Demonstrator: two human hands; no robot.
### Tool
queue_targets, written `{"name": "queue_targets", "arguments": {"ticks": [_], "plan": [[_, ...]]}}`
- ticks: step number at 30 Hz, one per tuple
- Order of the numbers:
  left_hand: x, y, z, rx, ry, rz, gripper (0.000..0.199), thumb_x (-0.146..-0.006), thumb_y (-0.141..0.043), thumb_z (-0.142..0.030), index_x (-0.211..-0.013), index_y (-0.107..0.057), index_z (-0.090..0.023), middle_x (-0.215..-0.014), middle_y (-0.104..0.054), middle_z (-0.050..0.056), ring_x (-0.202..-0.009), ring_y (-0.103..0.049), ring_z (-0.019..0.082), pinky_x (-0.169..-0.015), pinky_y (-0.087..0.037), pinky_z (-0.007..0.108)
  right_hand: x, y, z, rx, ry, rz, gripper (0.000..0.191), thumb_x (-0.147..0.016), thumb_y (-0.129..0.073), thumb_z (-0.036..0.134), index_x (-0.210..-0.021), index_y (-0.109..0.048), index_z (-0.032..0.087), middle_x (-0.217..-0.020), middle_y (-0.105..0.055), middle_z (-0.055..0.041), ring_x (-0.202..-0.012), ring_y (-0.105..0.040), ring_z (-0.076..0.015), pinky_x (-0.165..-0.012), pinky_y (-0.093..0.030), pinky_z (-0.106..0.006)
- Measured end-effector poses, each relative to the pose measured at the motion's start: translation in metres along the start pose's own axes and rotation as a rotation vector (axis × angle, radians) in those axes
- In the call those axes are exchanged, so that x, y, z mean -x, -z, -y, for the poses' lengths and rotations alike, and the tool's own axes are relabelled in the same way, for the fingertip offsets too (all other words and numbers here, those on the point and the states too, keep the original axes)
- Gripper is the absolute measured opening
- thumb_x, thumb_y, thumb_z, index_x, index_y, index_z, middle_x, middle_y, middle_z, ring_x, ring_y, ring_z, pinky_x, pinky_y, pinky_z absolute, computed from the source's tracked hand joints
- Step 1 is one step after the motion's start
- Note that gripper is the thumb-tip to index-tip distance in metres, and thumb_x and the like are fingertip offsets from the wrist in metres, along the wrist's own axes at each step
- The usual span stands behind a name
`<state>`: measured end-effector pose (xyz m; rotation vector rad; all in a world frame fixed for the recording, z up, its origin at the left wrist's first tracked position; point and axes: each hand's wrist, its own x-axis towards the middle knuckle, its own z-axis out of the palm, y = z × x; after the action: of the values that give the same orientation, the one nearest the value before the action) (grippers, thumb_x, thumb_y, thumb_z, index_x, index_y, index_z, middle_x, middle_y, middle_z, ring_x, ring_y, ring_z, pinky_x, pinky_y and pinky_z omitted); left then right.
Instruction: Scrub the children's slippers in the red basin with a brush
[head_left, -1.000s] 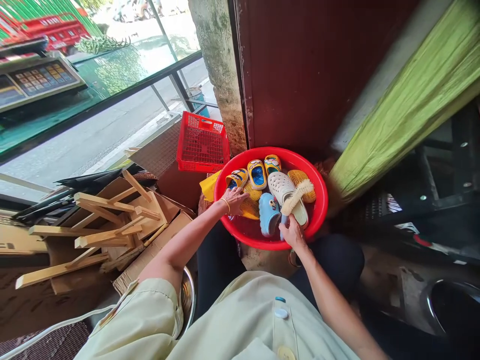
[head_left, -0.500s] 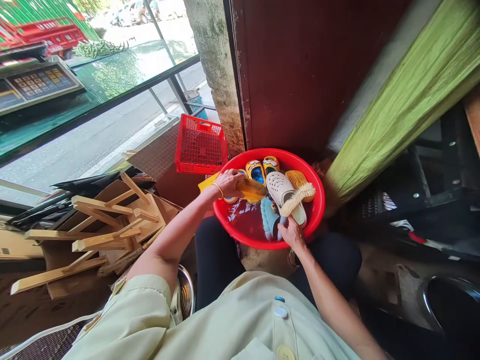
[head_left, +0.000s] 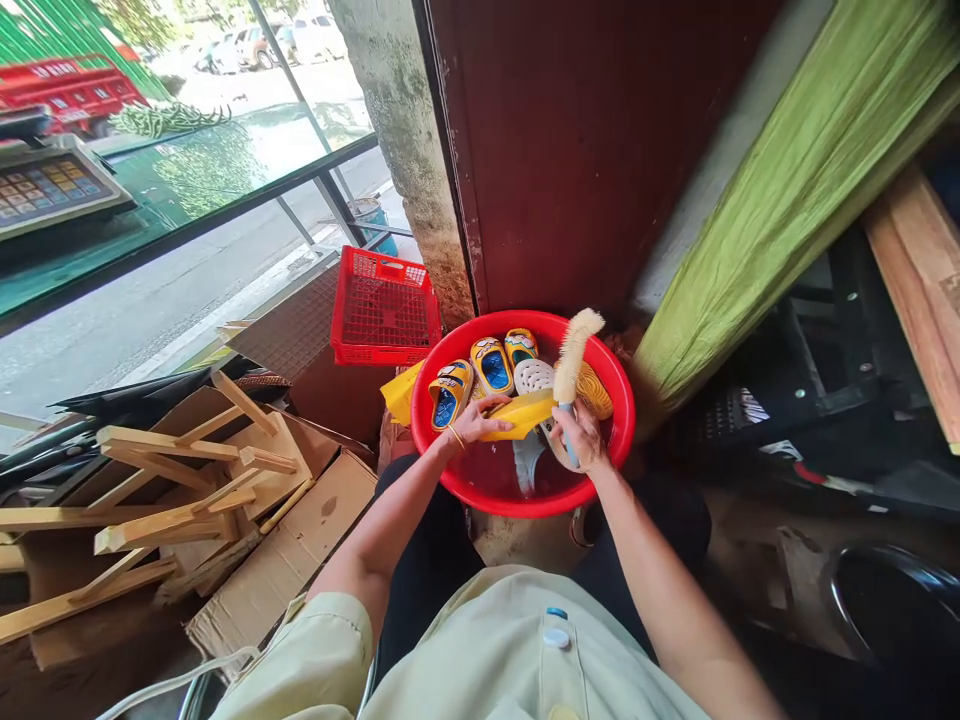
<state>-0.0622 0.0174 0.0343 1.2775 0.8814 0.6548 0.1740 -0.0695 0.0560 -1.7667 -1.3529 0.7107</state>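
My left hand [head_left: 476,422] is closed on a yellow slipper [head_left: 529,412], held tilted over the red basin [head_left: 510,505]. Bristles up, a scrub brush [head_left: 574,355] with cream bristles and a grey-blue handle is gripped in my right hand [head_left: 577,435], just right of the slipper. Reddish-looking liquid lies in the basin. Yellow clogs with blue insides [head_left: 491,366] rest along its far left side. A white clog with holes [head_left: 534,377] is partly hidden behind the slipper and my right hand. Another yellow slipper [head_left: 595,392] sits at the right, and a light blue shoe [head_left: 527,462] lies in front.
A red plastic crate [head_left: 386,310] stands behind the basin to the left. Wooden stools [head_left: 202,460] and flattened cardboard [head_left: 292,530] are piled at my left. A dark red panel [head_left: 600,150] rises behind; a green cloth [head_left: 795,200] hangs at the right. A yellow packet [head_left: 401,395] touches the basin's left side.
My left hand has brought the yellow slipper inward to the basin's middle. My right hand has raised the brush off the white clog and turned its bristles upward.
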Motion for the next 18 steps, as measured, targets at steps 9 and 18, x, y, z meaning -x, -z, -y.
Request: {"name": "queue_targets", "arguments": {"ticks": [9, 18], "plan": [[0.007, 0.016, -0.008, 0.189, 0.057, -0.075, 0.063, -0.071, -0.085, -0.050, -0.123, -0.072, -0.017, -0.119, -0.075, 0.013, -0.099, -0.072, 0.027, -0.080, -0.056, 0.032, -0.013, -0.006, 0.011, -0.311, -0.074, 0.021, 0.051, -0.081, -0.066, 0.060, -0.111, -0.067, 0.019, -0.099, -0.075, -0.0086, -0.068, -0.070, -0.0196, -0.052, -0.054, -0.026], [0.006, -0.008, 0.034, 0.702, -0.045, -0.413, 0.066, -0.082, -0.071, -0.062, -0.132, -0.063, -0.019, -0.124, -0.073, 0.010, -0.119, -0.068, 0.026, -0.096, -0.058, 0.036, 0.035, -0.052, 0.005, -0.449, -0.475, 0.066, 0.054, -0.087, -0.060, 0.070, -0.099, -0.062, 0.017, -0.049, -0.060, 0.0015, -0.039, -0.060, -0.0168, -0.034, -0.045, -0.022]]}}
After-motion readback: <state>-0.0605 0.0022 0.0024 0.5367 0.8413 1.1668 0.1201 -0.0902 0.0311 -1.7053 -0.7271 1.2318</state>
